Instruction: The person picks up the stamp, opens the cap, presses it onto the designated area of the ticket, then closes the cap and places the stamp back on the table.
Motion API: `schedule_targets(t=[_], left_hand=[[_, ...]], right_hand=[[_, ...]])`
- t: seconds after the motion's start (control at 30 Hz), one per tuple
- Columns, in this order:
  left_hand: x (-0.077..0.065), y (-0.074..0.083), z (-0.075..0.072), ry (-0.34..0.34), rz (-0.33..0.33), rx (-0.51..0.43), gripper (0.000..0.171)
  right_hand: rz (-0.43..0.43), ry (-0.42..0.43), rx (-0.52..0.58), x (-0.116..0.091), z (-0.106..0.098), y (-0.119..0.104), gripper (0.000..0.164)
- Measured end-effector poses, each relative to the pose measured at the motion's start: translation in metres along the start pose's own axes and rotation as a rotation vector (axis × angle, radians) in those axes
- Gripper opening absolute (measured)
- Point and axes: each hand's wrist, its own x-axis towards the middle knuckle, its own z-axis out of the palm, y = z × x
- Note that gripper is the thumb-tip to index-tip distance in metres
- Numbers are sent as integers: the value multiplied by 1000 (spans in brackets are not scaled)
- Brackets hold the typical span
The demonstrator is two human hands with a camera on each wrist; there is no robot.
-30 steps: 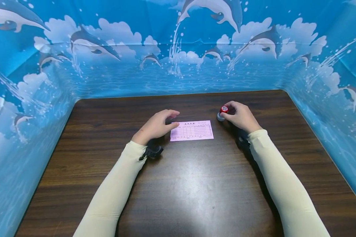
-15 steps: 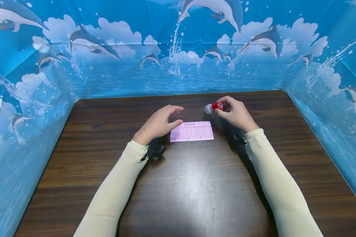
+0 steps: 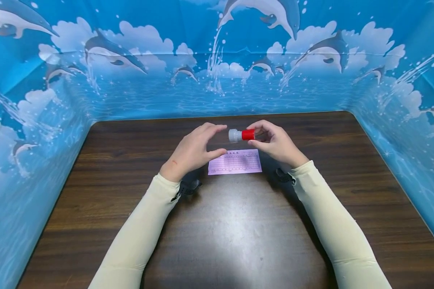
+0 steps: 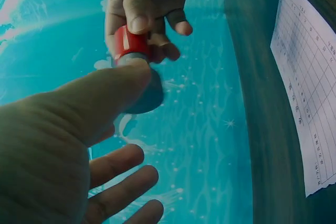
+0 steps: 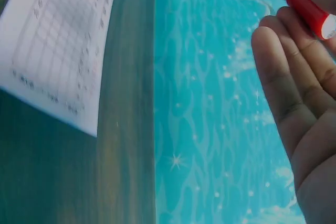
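Note:
A round stamp with a red handle (image 3: 248, 135) and a translucent grey cap (image 3: 234, 135) is held sideways above the table, cap pointing left. My right hand (image 3: 276, 142) pinches the red handle between thumb and fingers. On the other side, my left hand (image 3: 193, 150) is spread, its thumb and forefinger apart around the space just left of the cap. In the left wrist view the left thumb (image 4: 100, 90) overlaps the stamp's cap. Below both hands lies a pink printed form (image 3: 235, 162) with a grid, partly overlapped by the left thumb.
The dark wood table (image 3: 235, 224) has a rounded far edge. A blue curtain (image 3: 159, 92) printed with dolphins and clouds rises behind it and along both sides. Black straps with cameras (image 3: 189, 187) sit on the wrists.
My right hand has lifted the stamp off the table, tipped it sideways and brought it left above the form. The left hand has moved slightly away from me, staying spread.

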Motion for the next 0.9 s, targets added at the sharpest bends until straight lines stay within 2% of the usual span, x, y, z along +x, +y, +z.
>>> schedule_targets(t=[0.3,0.6,0.9], left_hand=[[1,2,4,17,72,23,59],[0,1,10,45,77,22,54],[2,3,11,95,105,19,45]], right_hand=[[-41,-55,29,-1,8,-2,40],[-47,-82,61,-1,11,-1,40],[-100,-87,-12,1,13,-2,38]])
